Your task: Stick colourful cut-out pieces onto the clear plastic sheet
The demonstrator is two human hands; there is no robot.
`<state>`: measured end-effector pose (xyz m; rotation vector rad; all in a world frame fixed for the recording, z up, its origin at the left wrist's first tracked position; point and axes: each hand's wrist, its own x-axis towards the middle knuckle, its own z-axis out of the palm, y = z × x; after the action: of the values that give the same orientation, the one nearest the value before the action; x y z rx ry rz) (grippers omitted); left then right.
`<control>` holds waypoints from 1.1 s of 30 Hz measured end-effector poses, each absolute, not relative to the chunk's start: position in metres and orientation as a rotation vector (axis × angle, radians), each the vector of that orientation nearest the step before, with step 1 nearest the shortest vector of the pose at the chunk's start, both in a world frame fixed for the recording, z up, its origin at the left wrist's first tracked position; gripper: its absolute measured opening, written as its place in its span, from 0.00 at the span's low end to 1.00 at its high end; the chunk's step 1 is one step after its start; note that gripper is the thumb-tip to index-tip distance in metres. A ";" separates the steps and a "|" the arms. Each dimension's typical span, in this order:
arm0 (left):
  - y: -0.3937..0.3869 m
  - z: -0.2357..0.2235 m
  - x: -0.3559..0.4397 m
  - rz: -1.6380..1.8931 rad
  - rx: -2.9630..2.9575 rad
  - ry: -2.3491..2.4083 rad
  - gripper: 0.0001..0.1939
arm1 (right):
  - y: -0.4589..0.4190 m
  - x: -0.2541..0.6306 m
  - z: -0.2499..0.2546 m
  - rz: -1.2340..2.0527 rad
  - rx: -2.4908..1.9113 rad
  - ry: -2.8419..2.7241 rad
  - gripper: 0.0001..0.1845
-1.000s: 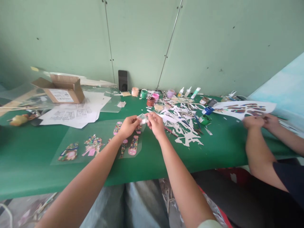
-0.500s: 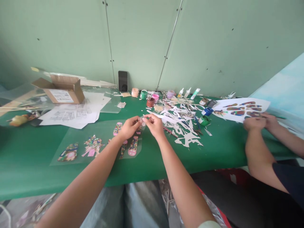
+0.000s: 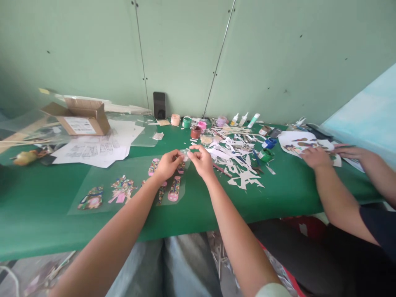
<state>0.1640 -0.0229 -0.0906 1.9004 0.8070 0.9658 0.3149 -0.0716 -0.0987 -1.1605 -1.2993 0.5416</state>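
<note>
Clear piece (image 3: 185, 153): pinched in the left hand (image 3: 168, 166) over the far right corner of the transparent sheet (image 3: 105, 175). Right hand (image 3: 201, 162): fingertips placed at it, seemingly for steadying; grip cannot be told. Patterned cut-outs (image 3: 174, 189): laid on the sheet, apparently kept from paper scraps (image 3: 246, 178) right of it.

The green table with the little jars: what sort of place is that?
Probably a craft room or small workshop. It shows in the little jars of what looks like paint, the paper scraps and the colorful cut-outs on a clear sheet.
</note>
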 end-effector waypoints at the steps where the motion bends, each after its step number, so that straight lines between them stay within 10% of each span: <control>1: -0.022 -0.091 0.163 0.980 1.890 0.831 0.13 | -0.072 0.314 -0.098 0.531 -1.144 -1.299 0.21; 33: -0.018 -0.095 0.165 0.972 1.653 0.691 0.19 | -0.067 0.319 -0.104 0.557 -1.144 -1.284 0.13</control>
<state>0.1648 -0.0176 -0.0952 1.6533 0.6908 0.9718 0.3187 -0.0666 -0.1038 -1.1436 -1.2842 0.5566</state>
